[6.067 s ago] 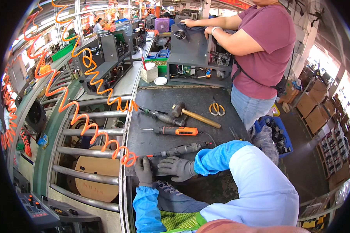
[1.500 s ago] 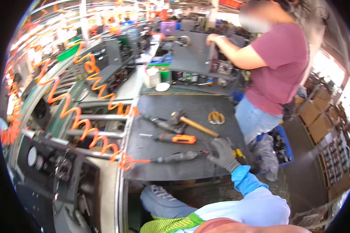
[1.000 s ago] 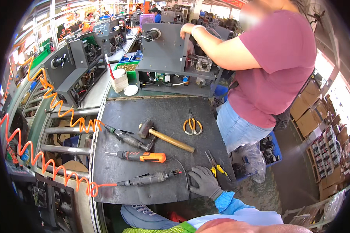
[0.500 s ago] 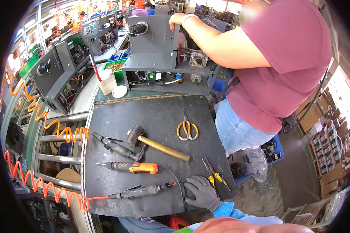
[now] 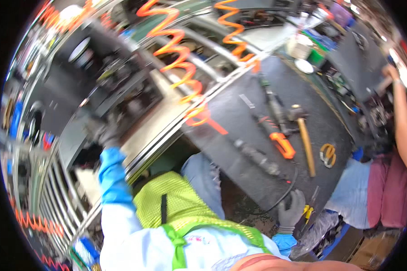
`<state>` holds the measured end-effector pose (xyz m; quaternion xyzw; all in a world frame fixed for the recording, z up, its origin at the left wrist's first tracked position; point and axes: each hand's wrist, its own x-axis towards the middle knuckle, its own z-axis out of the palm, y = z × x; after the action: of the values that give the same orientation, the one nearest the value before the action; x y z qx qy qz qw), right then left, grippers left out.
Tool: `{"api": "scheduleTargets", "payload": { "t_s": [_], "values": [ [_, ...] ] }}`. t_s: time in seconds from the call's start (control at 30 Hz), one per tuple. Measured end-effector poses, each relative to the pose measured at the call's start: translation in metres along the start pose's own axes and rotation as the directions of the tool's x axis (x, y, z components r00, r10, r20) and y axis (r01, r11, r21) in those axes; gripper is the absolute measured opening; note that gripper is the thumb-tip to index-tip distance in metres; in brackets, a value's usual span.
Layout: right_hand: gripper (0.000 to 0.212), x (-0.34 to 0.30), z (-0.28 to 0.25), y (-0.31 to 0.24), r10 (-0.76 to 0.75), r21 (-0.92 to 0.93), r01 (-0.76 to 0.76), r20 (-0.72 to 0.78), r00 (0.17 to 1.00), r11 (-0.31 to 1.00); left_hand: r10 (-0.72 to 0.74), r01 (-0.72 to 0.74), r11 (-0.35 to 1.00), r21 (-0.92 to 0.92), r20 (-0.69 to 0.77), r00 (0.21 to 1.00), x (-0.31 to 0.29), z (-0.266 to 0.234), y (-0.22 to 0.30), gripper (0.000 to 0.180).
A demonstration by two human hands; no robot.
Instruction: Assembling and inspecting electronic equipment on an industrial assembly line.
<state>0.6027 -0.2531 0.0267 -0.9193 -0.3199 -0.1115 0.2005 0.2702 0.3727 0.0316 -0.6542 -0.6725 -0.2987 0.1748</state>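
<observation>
My left hand (image 5: 105, 132), in a dark grey glove, reaches out to the left against the lower side of a grey metal machine housing (image 5: 54, 99) on the roller line. Motion smears its fingers, so their grip cannot be made out. My right hand (image 5: 292, 210), in a grey glove, lies flat at the near edge of the black-topped workbench (image 5: 239, 108), fingers stretched out, holding nothing. Close beside it are yellow-handled pliers (image 5: 308, 212). A black cable runs past its fingertips.
On the bench lie a wooden-handled hammer (image 5: 307, 147), an orange power screwdriver (image 5: 282, 145), two grey air tools (image 5: 259, 157) and orange-handled scissors (image 5: 328, 155). Orange coiled hoses (image 5: 182, 54) hang across the rollers. A co-worker's arm (image 5: 404, 122) reaches to another housing at right.
My view has swung left and turned. My left arm has come into view, reaching to the machine on the rollers. My right hand stays by the pliers on the bench.
</observation>
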Motion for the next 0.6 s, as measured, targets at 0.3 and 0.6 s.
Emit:
{"api": "scheduleTargets", "payload": {
  "t_s": [0.3,0.6],
  "values": [
    [0.059,-0.032,-0.035,-0.007,0.115,-0.253,-0.162,-0.194,0.974,0.954,0.204,-0.283,0.944,-0.172,-0.372,0.905,-0.007,-0.073,0.010,0.083],
    [0.058,-0.042,-0.008,0.029,0.330,-0.274,-0.361,-0.155,0.931,0.891,0.347,-0.365,0.931,0.023,-0.369,0.862,0.011,-0.018,-0.037,0.088]
  ]
}}
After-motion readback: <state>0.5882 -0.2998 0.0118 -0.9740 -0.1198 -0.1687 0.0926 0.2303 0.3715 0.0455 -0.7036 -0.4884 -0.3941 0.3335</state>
